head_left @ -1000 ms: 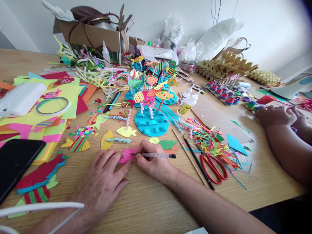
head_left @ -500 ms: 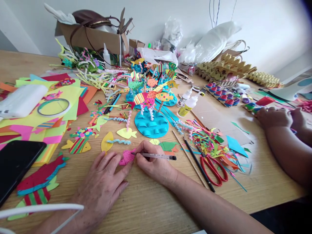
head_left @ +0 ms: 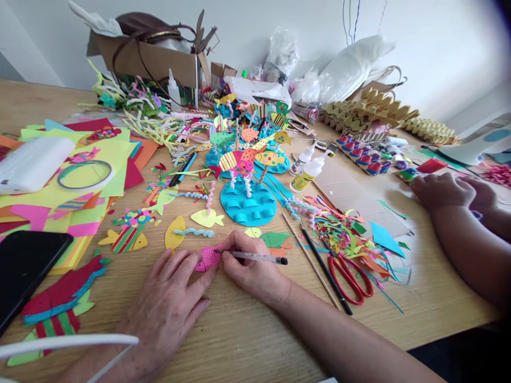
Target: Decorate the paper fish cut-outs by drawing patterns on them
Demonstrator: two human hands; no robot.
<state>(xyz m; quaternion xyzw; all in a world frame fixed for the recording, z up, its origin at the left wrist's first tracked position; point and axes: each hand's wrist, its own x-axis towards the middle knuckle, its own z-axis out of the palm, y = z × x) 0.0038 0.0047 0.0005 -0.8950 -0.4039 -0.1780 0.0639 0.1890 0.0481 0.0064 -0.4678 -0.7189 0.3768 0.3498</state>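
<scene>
A small pink paper fish point(head_left: 208, 258) with a dark scale pattern lies on the wooden table. My left hand point(head_left: 171, 292) rests flat with fingers spread, its fingertips on the fish's left and lower edge. Pinched in my right hand point(head_left: 253, 271) is a clear-barrelled pen point(head_left: 259, 257) with a black end, its tip on the fish's right part. Just above sit a yellow paper fish point(head_left: 174, 232) with a blue twisted pipe cleaner point(head_left: 195, 233) and a green paper fish point(head_left: 275, 239). Behind them stands a blue oval base point(head_left: 248, 205) bearing paper fish on twisted stems.
Red scissors point(head_left: 351, 279), a black pencil point(head_left: 325, 268) and a wooden stick lie right of my hand. Glue bottles point(head_left: 307, 173) stand behind. Coloured paper point(head_left: 115, 143) and a black phone point(head_left: 32, 271) are left. Another person's hands point(head_left: 443, 191) rest at the right.
The pen and both my hands hold nearly the same place on the pink fish. At the right, the other person's hands have shifted slightly left.
</scene>
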